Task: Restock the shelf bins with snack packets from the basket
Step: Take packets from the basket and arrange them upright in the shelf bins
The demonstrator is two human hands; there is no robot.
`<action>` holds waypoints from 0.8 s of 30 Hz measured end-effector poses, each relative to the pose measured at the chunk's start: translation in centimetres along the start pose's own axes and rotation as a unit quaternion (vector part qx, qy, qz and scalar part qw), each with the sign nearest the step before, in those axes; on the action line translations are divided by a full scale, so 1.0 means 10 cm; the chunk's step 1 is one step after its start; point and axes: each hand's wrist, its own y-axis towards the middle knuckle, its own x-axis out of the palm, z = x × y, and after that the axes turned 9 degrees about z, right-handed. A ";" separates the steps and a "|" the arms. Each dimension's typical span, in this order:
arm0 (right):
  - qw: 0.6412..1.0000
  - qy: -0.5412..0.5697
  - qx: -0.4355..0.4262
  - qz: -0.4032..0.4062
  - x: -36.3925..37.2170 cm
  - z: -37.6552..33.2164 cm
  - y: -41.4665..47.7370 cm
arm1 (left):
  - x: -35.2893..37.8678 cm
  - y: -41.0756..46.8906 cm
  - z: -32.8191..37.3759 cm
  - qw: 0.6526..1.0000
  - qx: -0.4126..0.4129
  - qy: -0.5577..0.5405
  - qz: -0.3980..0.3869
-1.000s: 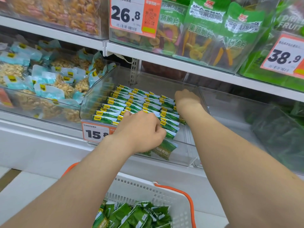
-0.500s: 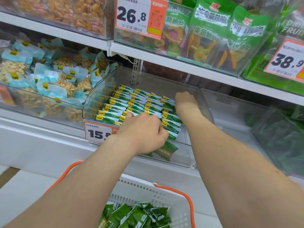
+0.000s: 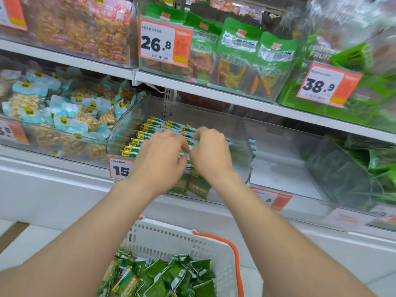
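A clear shelf bin (image 3: pixel 241 136) on the middle shelf holds neat rows of small green snack packets (image 3: pixel 145 135) with yellow labels. Both hands are inside it, close together on the rows. My left hand (image 3: pixel 162 156) lies over the front middle rows with fingers spread and thumb near the right hand. My right hand (image 3: pixel 211 152) is just right of it, fingers curled down onto the packet tops; whether it grips any is hidden. Below, a white basket (image 3: pixel 171 234) with an orange handle (image 3: pixel 236 256) holds several loose green packets (image 3: pixel 162 275).
An orange price tag (image 3: pixel 120 169) hangs on the bin's front. The bin to the left holds blue-topped nut packets (image 3: pixel 64 116); the bin to the right holds dark green bags (image 3: pixel 353 168). The shelf above carries large green pouches (image 3: pixel 240 54) and price tags.
My right hand came forward from the back right of the rows to the middle, beside the left. My left hand moved up from the bin's front edge onto the rows and spread its fingers.
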 end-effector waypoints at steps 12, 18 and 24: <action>0.921 -0.076 -0.222 -0.310 -0.16 -0.27 -1.50 | -0.23 -0.99 -0.27 0.948 -0.115 0.182 -0.232; 0.843 -0.125 -0.329 -0.407 0.04 -0.23 -2.21 | 0.35 -1.93 -0.50 0.880 -0.113 0.238 -0.396; 0.794 -0.170 -0.324 -0.485 0.23 -0.19 -2.22 | 0.85 -2.70 -0.88 0.817 -0.194 0.193 -0.507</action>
